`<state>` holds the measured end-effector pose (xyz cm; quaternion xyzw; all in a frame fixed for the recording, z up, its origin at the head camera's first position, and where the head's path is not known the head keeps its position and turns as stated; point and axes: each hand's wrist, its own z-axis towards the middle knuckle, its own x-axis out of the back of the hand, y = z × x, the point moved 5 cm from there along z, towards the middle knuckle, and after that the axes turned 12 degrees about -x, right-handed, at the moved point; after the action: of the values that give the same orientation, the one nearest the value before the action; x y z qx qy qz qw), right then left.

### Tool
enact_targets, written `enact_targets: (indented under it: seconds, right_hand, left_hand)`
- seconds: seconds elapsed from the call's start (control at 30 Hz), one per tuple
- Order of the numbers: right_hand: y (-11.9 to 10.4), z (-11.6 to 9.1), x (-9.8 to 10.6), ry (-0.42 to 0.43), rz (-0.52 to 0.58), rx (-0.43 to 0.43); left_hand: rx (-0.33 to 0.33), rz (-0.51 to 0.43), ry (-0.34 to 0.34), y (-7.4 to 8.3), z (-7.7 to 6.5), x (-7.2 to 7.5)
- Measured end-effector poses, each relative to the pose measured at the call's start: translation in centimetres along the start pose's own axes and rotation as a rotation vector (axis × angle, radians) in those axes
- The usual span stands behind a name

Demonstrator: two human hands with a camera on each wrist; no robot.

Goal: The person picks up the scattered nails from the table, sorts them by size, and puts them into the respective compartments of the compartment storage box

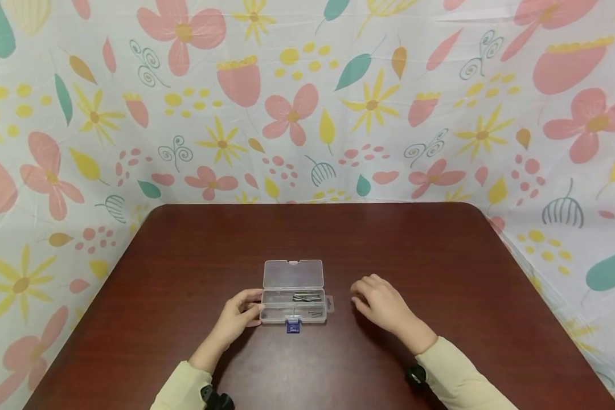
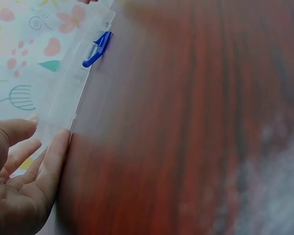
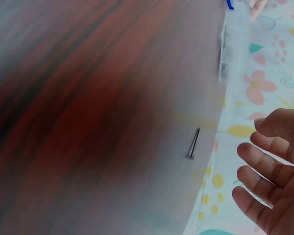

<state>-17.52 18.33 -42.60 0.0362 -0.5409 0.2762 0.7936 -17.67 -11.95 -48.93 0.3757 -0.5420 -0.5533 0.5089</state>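
Observation:
A clear plastic case stands on the table with its lid raised at the back. Several long metal nails or screws lie in its rear compartment at the right. Smaller metal pieces sit in the front row. A blue latch hangs open at the front. My left hand touches the case's left end, fingers lightly bent. To the right of the case, apart from it, my right hand has loosely curled fingers with nothing visible in them. Near it, in the right wrist view, lies one nail.
The brown wooden table has rounded far corners. Behind it and along both sides hangs a flower-patterned cloth. Dark wrist devices sit at both pale sleeves.

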Motion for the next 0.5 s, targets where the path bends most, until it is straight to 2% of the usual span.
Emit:
enact_targets:
  seconds: [0.5]
  right_hand:
    - [2.9,-0.7,1.3,-0.037,-0.064,-0.125]
  left_hand:
    - [-0.005,0.043,0.033,-0.1,0.5,0.2]
